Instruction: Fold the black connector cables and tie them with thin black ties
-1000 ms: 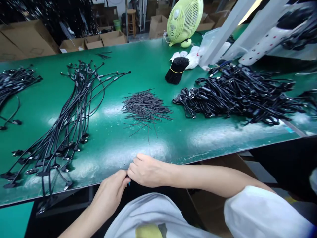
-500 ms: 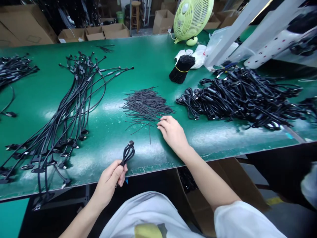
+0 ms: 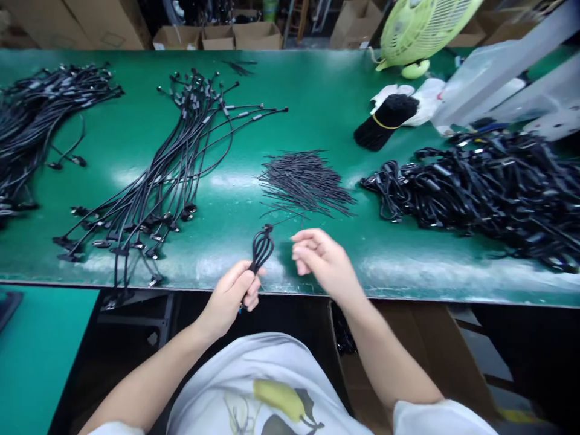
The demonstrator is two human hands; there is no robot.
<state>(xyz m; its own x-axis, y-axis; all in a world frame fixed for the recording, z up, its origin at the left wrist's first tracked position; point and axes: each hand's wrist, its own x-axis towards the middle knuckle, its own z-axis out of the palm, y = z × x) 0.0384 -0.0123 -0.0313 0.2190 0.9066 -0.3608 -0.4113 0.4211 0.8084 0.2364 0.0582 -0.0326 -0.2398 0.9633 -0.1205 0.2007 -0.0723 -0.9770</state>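
Cable sits in a narrow grip: the left hand closes around its gathered end, just over the table's front edge, with the loops standing above the fist. It looks light, soft and springy, so the bunched part is the surest place to hold. Ahead of the grip lies one green workbench. Farther left is a far cable heap, nearer left a combed cable heap, and to the right a tangled cable heap. Straight ahead are one banded wire bundle and one loose wire spread, too many to count. Just right of the grip, the right hand is empty, its fingers loosely curled.
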